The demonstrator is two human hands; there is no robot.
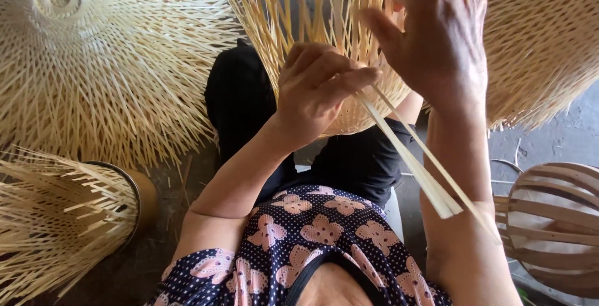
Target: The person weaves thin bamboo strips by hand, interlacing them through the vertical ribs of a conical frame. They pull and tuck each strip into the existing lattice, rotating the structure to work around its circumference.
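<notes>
A half-woven bamboo basket shape [312, 25] rests on my lap, its loose pale strips pointing up and outward. My left hand [318, 91] pinches flat bamboo strips [418, 169] against the woven wall; the strips trail down toward my right forearm. My right hand [437, 31] is raised against the upper weave, fingers curled among the upright strips, thumb pointing left toward the left hand. The palm side of the right hand is hidden.
A large round woven bamboo piece [93, 56] with spiky strip ends lies at upper left. Another spiky piece over a dark ring [62, 218] sits at lower left. A ribbed wooden frame [555, 218] stands at right on the grey floor [561, 137].
</notes>
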